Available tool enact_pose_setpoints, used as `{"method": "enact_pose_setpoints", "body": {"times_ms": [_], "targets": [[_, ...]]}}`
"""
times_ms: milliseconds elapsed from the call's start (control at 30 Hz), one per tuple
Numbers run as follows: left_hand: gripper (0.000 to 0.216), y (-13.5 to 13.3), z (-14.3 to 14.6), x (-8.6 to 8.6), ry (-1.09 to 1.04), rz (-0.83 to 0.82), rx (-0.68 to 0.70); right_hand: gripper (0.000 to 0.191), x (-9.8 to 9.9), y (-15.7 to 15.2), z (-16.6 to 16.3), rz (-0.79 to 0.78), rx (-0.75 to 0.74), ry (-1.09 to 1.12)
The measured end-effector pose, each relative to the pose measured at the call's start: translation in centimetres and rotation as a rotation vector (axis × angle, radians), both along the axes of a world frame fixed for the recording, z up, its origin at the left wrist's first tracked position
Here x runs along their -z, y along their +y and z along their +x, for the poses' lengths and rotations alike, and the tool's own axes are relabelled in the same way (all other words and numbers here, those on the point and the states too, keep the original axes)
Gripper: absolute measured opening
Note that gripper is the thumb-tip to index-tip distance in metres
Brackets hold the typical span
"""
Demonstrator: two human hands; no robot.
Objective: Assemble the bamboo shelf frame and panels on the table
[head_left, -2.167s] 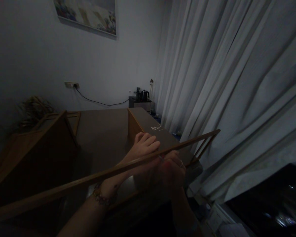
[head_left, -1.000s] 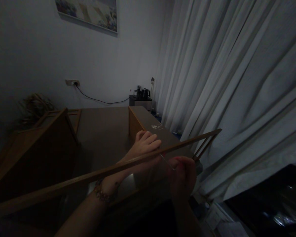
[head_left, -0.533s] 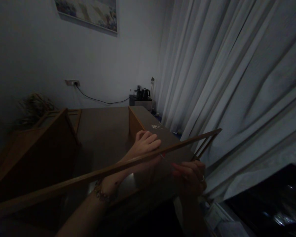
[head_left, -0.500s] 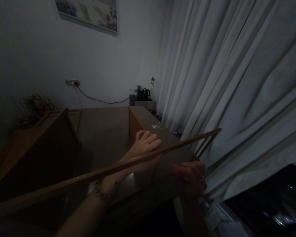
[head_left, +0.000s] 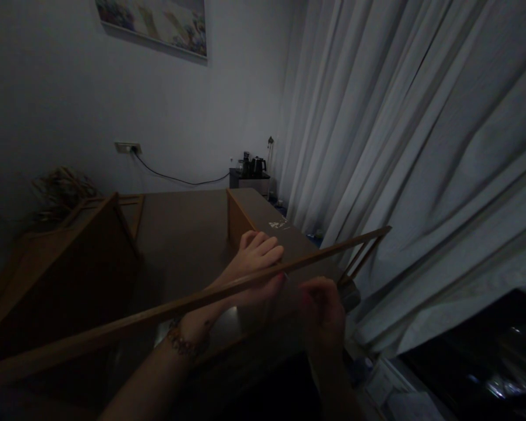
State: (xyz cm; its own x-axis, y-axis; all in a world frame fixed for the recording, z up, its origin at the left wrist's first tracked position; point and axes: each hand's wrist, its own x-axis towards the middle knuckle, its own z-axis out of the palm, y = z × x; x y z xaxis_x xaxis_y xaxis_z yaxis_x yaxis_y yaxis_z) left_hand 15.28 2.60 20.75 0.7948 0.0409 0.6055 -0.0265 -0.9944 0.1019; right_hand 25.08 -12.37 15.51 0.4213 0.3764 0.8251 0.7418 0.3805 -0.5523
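Note:
Beyond a long thin wooden rail [head_left: 219, 292] that slants across the view, my left hand [head_left: 260, 254] is closed over the near end of an upright wooden board [head_left: 239, 219]. The thumb points right, below the rail. My right hand [head_left: 326, 307] is just to the right and lower, its fingers curled in toward the thumb. Dim light hides whatever it may hold. Both the board and the rail are above a dark brown tabletop [head_left: 179, 228].
A large wooden panel [head_left: 70, 263] leans at the left. Small pale bits [head_left: 277, 224] lie on the tabletop beside the board. White curtains [head_left: 377, 146] hang at the right. At the back, a black kettle [head_left: 258, 166] stands on a small cabinet [head_left: 254, 184].
My right hand has drawn left and turned, its fingers now curled upward near the left thumb. My left hand stays on the board.

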Motion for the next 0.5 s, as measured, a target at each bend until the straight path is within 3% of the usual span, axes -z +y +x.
{"method": "enact_pose_setpoints", "body": {"times_ms": [267, 500], "targets": [[0.013, 0.1, 0.3, 0.4, -0.029, 0.009, -0.009, 0.029, -0.4, 0.2, 0.8, 0.038, -0.119, -0.186], [0.012, 0.1, 0.4, 0.4, -0.057, 0.019, -0.008, 0.021, -0.5, -0.5, 2.7, -0.036, -0.264, -0.345]]}}
